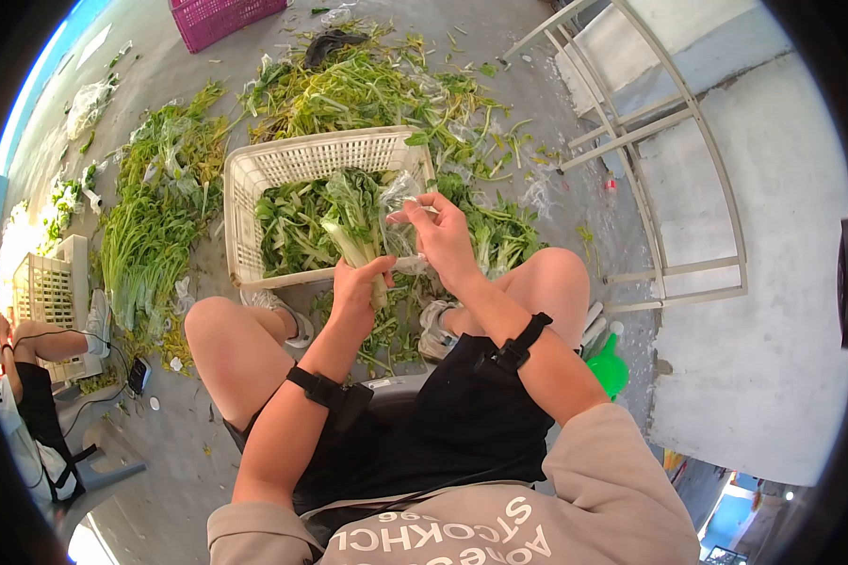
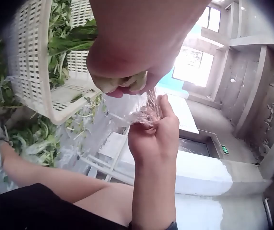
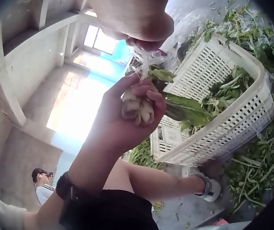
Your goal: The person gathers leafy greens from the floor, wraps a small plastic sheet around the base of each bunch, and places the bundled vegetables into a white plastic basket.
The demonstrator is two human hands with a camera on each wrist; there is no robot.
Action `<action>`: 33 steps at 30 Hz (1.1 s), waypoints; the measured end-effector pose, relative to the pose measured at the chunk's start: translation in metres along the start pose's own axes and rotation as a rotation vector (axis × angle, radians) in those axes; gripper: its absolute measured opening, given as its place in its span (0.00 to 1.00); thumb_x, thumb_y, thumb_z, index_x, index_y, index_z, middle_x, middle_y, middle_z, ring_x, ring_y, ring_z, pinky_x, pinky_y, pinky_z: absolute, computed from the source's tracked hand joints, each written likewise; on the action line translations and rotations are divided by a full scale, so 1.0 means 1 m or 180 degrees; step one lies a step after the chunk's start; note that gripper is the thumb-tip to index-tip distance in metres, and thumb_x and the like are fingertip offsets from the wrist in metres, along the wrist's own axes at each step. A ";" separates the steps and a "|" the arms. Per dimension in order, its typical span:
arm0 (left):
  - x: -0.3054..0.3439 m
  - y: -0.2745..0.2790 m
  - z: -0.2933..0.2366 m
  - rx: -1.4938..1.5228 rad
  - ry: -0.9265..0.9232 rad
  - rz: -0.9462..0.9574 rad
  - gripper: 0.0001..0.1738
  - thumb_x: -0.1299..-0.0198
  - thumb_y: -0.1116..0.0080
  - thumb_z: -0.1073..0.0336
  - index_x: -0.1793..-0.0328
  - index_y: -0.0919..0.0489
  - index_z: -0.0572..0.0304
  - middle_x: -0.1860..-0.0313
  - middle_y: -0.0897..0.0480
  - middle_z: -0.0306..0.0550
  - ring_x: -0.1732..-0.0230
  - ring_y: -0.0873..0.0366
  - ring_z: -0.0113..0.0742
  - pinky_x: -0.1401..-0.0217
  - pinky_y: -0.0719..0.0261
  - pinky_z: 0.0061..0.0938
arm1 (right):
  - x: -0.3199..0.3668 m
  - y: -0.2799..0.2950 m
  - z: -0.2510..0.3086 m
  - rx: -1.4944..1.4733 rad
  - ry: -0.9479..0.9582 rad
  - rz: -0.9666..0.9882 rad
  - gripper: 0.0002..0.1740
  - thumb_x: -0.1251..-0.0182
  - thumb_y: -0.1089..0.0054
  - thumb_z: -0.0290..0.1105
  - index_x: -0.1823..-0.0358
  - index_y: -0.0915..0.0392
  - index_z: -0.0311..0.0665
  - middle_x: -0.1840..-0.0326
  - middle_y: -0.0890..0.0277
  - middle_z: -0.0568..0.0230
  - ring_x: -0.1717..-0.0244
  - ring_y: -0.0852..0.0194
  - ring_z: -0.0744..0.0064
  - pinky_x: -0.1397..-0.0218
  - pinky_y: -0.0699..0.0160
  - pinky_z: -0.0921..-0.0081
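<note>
My left hand (image 1: 360, 282) grips a bunch of leafy greens (image 1: 353, 218) by its pale stalk end (image 3: 138, 109), its fingers curled round it. My right hand (image 1: 435, 231) pinches a clear plastic bag (image 1: 400, 200) just to the right of the bunch, at its upper leaves. Both hands hover over the near edge of a white plastic crate (image 1: 254, 169) that holds more greens. In the left wrist view the right hand (image 2: 156, 132) holds the crinkled film (image 2: 144, 112) below the left fist.
Piles of loose greens (image 1: 151, 226) and trimmings (image 1: 377, 85) lie on the concrete floor around the crate. A pink basket (image 1: 221, 17) stands at the back. A metal frame (image 1: 650, 160) is on the right. Another person (image 1: 28, 377) sits at the left by a second crate (image 1: 52, 292).
</note>
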State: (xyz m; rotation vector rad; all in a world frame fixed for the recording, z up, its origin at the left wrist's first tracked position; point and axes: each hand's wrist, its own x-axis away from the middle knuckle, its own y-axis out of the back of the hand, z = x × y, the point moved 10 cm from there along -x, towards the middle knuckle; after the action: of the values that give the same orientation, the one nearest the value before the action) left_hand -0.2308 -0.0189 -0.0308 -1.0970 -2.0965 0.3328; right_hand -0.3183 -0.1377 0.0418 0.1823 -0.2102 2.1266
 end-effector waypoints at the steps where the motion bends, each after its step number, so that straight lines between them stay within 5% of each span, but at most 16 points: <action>1: 0.000 0.001 0.002 0.0090 0.0057 -0.0037 0.18 0.46 0.31 0.75 0.52 0.27 0.63 0.68 0.23 0.41 0.76 0.25 0.31 0.70 0.25 0.27 | 0.000 0.002 0.002 -0.0037 0.0018 -0.0071 0.11 0.23 0.44 0.38 0.57 0.27 0.37 0.60 0.12 0.59 0.89 0.48 0.89 0.87 0.48 0.83; 8: 0.000 0.010 0.000 0.0109 0.0059 -0.0161 0.16 0.49 0.35 0.77 0.55 0.27 0.65 0.70 0.23 0.42 0.76 0.24 0.32 0.72 0.27 0.27 | -0.005 0.018 0.007 -0.0222 0.0101 -0.0390 0.10 0.21 0.47 0.38 0.57 0.29 0.39 0.55 0.15 0.60 0.87 0.48 0.90 0.85 0.47 0.84; 16: -0.001 0.015 0.003 -0.0027 0.0167 -0.0052 0.15 0.50 0.36 0.78 0.57 0.27 0.65 0.71 0.23 0.43 0.77 0.25 0.33 0.72 0.27 0.28 | -0.005 0.045 -0.009 -0.0581 -0.0467 -0.0845 0.10 0.20 0.49 0.41 0.60 0.32 0.45 0.72 0.39 0.76 0.86 0.48 0.85 0.84 0.49 0.80; 23: -0.004 0.031 0.000 -0.0161 0.0305 -0.0411 0.18 0.47 0.26 0.69 0.59 0.27 0.63 0.72 0.23 0.42 0.78 0.26 0.31 0.74 0.29 0.28 | 0.003 0.027 0.011 -0.0899 -0.0491 -0.0585 0.09 0.18 0.55 0.40 0.59 0.33 0.46 0.62 0.24 0.72 0.87 0.48 0.86 0.86 0.51 0.83; 26: -0.017 0.052 -0.022 -0.0158 0.0073 -0.0648 0.17 0.45 0.26 0.66 0.60 0.25 0.62 0.72 0.24 0.41 0.78 0.26 0.31 0.74 0.29 0.29 | 0.005 0.004 0.016 -0.0986 -0.0551 0.0060 0.09 0.16 0.59 0.39 0.59 0.35 0.46 0.41 0.19 0.62 0.88 0.49 0.89 0.87 0.53 0.87; 29: -0.025 0.055 -0.043 0.0107 -0.0090 -0.0507 0.14 0.44 0.26 0.65 0.60 0.23 0.61 0.71 0.22 0.41 0.77 0.26 0.31 0.73 0.28 0.28 | 0.012 -0.017 0.019 -0.1034 -0.0534 0.0669 0.10 0.16 0.60 0.39 0.59 0.37 0.47 0.36 0.22 0.57 0.88 0.51 0.89 0.87 0.53 0.87; 33: -0.020 0.030 -0.065 0.0392 -0.0405 -0.0072 0.15 0.42 0.27 0.64 0.55 0.20 0.63 0.67 0.19 0.40 0.73 0.24 0.28 0.69 0.27 0.25 | 0.022 -0.032 0.020 -0.0912 -0.0526 0.0963 0.09 0.16 0.58 0.40 0.58 0.36 0.48 0.46 0.18 0.61 0.87 0.51 0.88 0.86 0.54 0.87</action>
State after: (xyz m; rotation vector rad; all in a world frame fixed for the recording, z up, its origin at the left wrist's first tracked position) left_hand -0.1591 -0.0229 -0.0109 -1.0020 -2.1664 0.5259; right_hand -0.3020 -0.1070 0.0687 0.1649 -0.6720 2.3501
